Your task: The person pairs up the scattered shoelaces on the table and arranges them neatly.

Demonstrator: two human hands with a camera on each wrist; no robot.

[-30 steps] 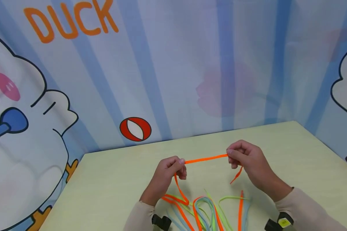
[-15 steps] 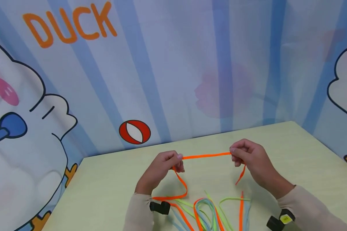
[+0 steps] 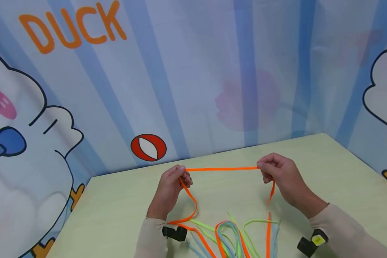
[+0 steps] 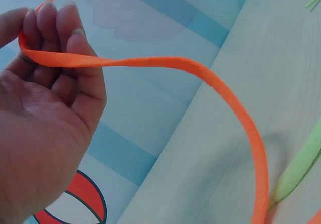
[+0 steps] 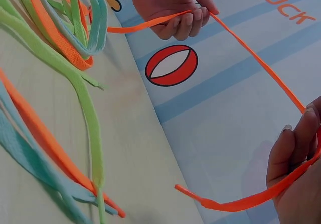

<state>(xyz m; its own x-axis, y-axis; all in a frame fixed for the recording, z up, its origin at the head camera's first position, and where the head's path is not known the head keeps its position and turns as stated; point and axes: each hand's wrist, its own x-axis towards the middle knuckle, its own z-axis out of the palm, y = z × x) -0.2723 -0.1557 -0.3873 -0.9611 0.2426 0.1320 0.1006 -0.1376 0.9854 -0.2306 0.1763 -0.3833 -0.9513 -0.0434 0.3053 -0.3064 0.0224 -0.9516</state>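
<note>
An orange shoelace [image 3: 221, 168] is stretched level above the pale green table [image 3: 325, 172], between both hands. My left hand [image 3: 174, 181] pinches it at the left, and the lace hangs from there in a loop [image 4: 235, 113] down to the table. My right hand [image 3: 277, 172] pinches the other end, with a short tail [image 5: 235, 201] dangling below the fingers. In the right wrist view the left hand [image 5: 173, 5] holds the lace [image 5: 251, 48] against the wall.
A pile of several loose laces [image 3: 235, 234] in orange, light green and light blue lies at the table's near edge. A cartoon duck backdrop [image 3: 148, 147] stands close behind the table on the far and left sides. Black wrist cameras [image 3: 175, 233] sit on both sleeves.
Both hands have moved apart and slightly upward, so the stretched orange span is longer. The left hand shifted left, drawing more lace up from the pile.
</note>
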